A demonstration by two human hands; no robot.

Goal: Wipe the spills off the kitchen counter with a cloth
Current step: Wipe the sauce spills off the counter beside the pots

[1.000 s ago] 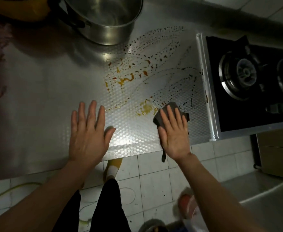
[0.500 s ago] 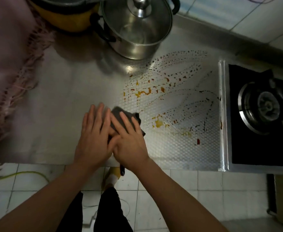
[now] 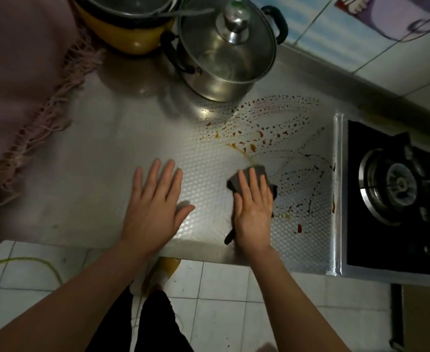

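Right hand: the right hand [image 3: 253, 212] lies flat, palm down, on the dark grey cloth [image 3: 256, 175] near the counter's front edge, fingers [image 3: 244, 185] extended and slightly apart, pressing rather than clamping.
Cloth: mostly hidden under the palm; its far end pokes out past the fingertips and a dark strip trails out beside the wrist at the front edge.
Left hand: the left hand [image 3: 155, 207] rests flat on the bare counter [image 3: 102, 174], just beside the other one, fingers spread, holding nothing.
Spills: orange-brown spills [image 3: 259, 134] dot the counter in arcs between the cloth, the pot and the stove; a red blot sits near the front right corner.
Pot: a steel pot [image 3: 224, 54] with a glass lid stands at the back edge, touching a yellow cooker [image 3: 127, 34] that is cut off at the top.
Stove: the gas stove [image 3: 397, 194] runs out of view on the right.
Left edge: a pink fringed fabric [image 3: 23, 72] drapes over it, hard to identify.
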